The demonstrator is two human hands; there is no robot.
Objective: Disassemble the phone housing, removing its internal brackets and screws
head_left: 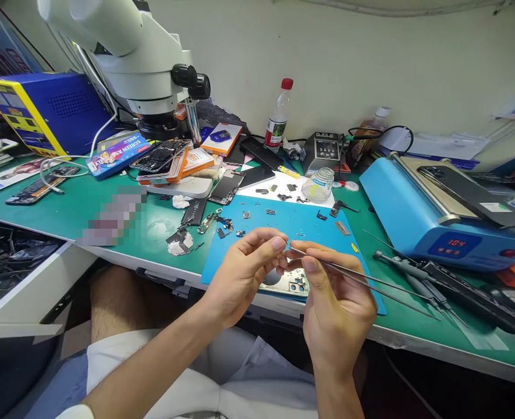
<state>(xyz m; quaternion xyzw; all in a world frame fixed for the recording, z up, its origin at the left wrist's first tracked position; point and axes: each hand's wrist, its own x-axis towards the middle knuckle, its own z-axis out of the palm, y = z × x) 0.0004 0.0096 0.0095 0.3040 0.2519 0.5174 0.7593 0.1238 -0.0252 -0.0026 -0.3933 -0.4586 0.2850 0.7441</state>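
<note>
My left hand is raised over the front edge of the blue mat, its thumb and forefinger pinched together. What they pinch is too small or hidden to make out. Close beside it, my right hand grips metal tweezers, whose two thin legs spread out to the right past the knuckles. The fingertips of both hands nearly meet. Beneath them lies a pale phone housing with camera openings, partly covered by the hands. Small phone parts and screws are scattered on the mat behind.
A microscope towers at the back left. A blue heating plate reading 104 stands right, with screwdrivers before it. A glass jar, a bottle and stacked phones and boxes line the back. An open drawer juts out left.
</note>
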